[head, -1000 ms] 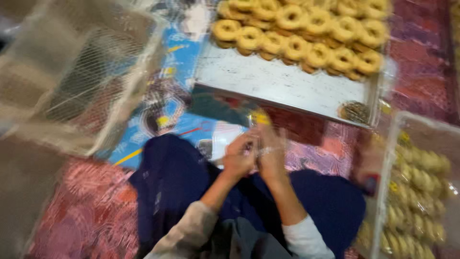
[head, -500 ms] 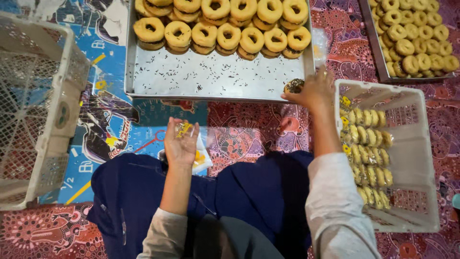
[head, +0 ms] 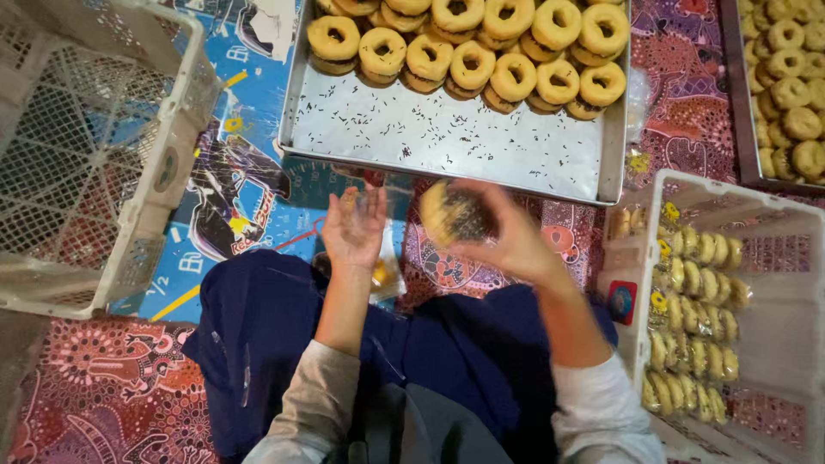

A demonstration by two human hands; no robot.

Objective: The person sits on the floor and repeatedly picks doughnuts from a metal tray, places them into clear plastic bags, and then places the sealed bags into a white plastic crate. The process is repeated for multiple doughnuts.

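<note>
**Ring cookie in the right hand, clear bag in the left**

Seen from above, over a lap draped in dark blue cloth (head: 284, 344). Right hand (head: 503, 241) raised just below the near rim of the metal baking tray (head: 447, 142), fingers (head: 481, 199) clamped around a ring cookie (head: 454, 213), blurred and showing a dark speckled side. Left hand (head: 354, 228) held just beside it, palm up, fingers (head: 365, 199) loosely curled on a thin clear plastic bag (head: 378, 258); hard to tell how firmly gripped. Cookie and bag near each other but apart. Far half of the tray stacked with golden ring cookies (head: 481, 43), near half bare except for scattered dark specks. To the right, a white plastic crate (head: 778, 232) holding bagged rows of cookies (head: 696, 309). To the left, a second white crate (head: 94, 155) tilted on a patterned floor mat (head: 241, 189). At the top right corner, another tray of cookies (head: 786, 77)
</note>
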